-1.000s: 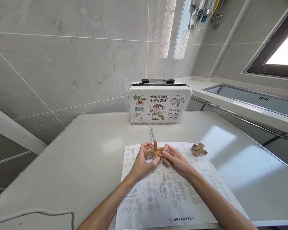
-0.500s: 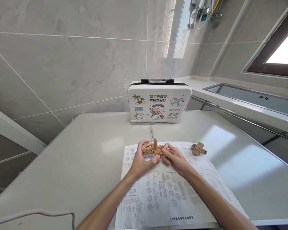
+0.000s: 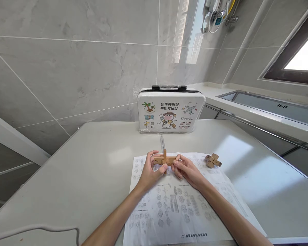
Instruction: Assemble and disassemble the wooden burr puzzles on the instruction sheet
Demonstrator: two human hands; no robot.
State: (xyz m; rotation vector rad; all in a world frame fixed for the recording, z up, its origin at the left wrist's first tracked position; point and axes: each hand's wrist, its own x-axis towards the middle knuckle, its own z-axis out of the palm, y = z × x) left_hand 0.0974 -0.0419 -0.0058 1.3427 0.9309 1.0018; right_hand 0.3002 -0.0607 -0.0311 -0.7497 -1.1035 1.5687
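Observation:
Between my two hands is a wooden interlocking puzzle made of crossed blocks, one piece standing upright and others lying sideways. My left hand is closed on its left end, the thumb pressed near the centre; a dark marking shows on the block there. My right hand pinches the right end with thumb and fingers. Under both hands lies a printed paper sheet with small puzzle drawings. To the right, on the sheet's far edge, rests a second wooden puzzle of crossed blocks, apart from my hands.
A white cartoon-printed case with a black handle stands at the back of the pale table. A sink and counter lie at the right. A grey cord runs along the near left.
The held puzzle has turned slightly, so its sideways piece looks straighter and a lower end shows below. My left thumb has shifted a little left. The second puzzle stays put.

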